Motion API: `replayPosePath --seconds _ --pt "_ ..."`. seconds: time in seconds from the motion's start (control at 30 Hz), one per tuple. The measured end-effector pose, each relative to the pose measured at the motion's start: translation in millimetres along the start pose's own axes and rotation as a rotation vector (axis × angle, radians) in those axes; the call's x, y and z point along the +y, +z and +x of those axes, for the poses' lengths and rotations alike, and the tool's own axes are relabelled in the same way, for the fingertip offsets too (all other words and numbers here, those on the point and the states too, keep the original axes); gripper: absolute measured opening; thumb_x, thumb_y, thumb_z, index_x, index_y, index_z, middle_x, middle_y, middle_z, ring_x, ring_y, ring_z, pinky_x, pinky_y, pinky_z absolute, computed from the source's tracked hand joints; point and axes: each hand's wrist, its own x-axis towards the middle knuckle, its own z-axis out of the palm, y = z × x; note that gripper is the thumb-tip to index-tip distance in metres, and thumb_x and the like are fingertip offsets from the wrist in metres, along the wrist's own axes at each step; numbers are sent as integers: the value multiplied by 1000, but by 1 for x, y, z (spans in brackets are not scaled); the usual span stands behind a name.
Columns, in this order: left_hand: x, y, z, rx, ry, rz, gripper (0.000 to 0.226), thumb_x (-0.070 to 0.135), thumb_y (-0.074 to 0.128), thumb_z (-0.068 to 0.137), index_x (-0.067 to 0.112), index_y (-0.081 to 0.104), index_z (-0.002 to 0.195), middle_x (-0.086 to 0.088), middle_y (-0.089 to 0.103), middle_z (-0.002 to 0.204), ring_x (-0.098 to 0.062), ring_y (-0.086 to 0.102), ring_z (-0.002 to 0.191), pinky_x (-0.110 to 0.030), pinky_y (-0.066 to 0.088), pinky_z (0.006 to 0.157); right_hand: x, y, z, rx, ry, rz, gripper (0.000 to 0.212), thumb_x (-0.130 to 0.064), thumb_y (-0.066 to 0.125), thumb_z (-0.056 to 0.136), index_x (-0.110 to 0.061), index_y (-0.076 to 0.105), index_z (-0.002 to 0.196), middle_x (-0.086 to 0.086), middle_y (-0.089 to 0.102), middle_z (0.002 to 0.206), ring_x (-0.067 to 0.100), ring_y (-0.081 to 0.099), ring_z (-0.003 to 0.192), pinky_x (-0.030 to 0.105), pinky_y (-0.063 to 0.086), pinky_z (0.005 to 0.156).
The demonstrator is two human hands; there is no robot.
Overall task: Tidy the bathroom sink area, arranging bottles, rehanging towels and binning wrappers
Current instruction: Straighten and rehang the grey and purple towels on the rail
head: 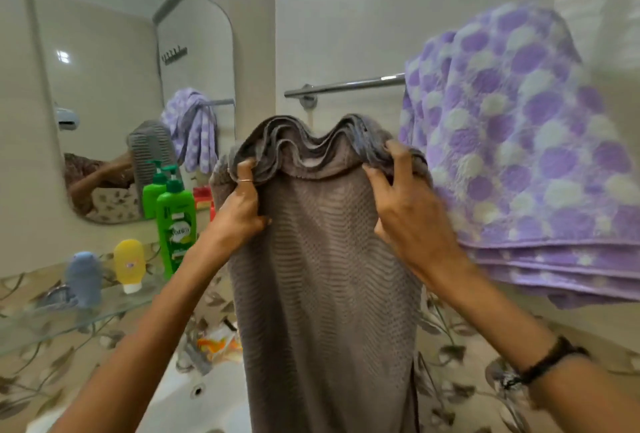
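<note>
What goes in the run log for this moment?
phase: rehanging | left hand: gripping grey towel | right hand: gripping same | rail: bare left part | purple towel: hung

Your left hand (242,204) and right hand (408,211) grip the bunched top of the held towel (322,259), which hangs between them, just below the wall rail (346,85). To your right, a second towel (519,142) drapes over that rail. To your left, a pump bottle (176,221) and two tubes (130,264) stand on the glass shelf (41,328) below the mirror (114,86). The sink (194,394) lies below the held towel.
</note>
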Motion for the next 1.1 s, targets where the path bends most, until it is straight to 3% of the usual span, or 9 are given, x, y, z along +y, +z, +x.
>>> replayPosePath --seconds 0.1,0.2,0.33,0.43,0.53,0.67,0.8,0.97,1.1 --pt "-3 -22 31 12 104 278 99 -11 62 70 5 2 147 -35 36 139 -46 40 125 -40 30 106 3 -1 34 -11 -10 -143 72 -2 73 52 0 56 122 29 41 136 36 64 88 37 55 77" --pt "-7 -48 71 119 278 493 99 -11 65 65 -2 8 145 -43 31 138 -54 33 127 -51 27 108 2 2 75 9 13 -155 52 -2 29 88 1 36 139 23 57 127 33 62 96 35 47 87" --pt "3 -67 135 237 230 607 98 -1 65 72 3 2 147 -31 29 146 -46 35 126 -50 29 102 8 17 143 131 27 -100 48 -9 51 91 0 39 137 24 71 92 31 68 82 31 49 76" --pt "15 -73 179 189 173 462 98 -3 57 78 12 -12 147 -28 21 150 -49 46 115 -51 41 88 30 39 190 67 50 -117 52 -17 25 101 -10 3 148 23 58 123 33 54 110 31 33 94" --pt "24 -78 230 182 203 334 106 -3 59 77 17 -20 145 -26 18 152 -48 53 108 -47 45 83 51 49 225 47 7 -223 53 -9 23 100 -11 2 149 19 40 144 32 51 114 33 31 101" --pt "34 -69 307 121 155 143 119 -5 66 72 22 -26 142 -18 0 157 -42 42 127 -42 39 102 77 66 256 142 -149 -615 60 1 39 91 -25 29 144 7 17 157 15 60 105 25 42 96" --pt "42 -44 359 72 218 -35 120 -7 67 70 20 -24 143 -19 -7 157 -32 13 144 -32 20 114 97 79 293 -136 -94 -610 75 8 40 91 -23 3 149 18 -15 156 27 35 133 35 31 110" --pt "10 19 375 -277 375 -95 81 14 51 92 15 -7 148 -18 5 157 -27 12 145 -35 11 118 114 108 293 -530 -182 -437 51 -31 33 99 -30 16 147 17 17 154 33 42 128 39 35 108" --pt "-30 23 371 -166 387 13 66 56 27 83 25 40 139 -10 41 147 -28 42 130 -38 29 109 107 112 295 -616 -181 -167 41 -19 47 92 -23 46 133 11 51 132 23 50 110 30 36 91"
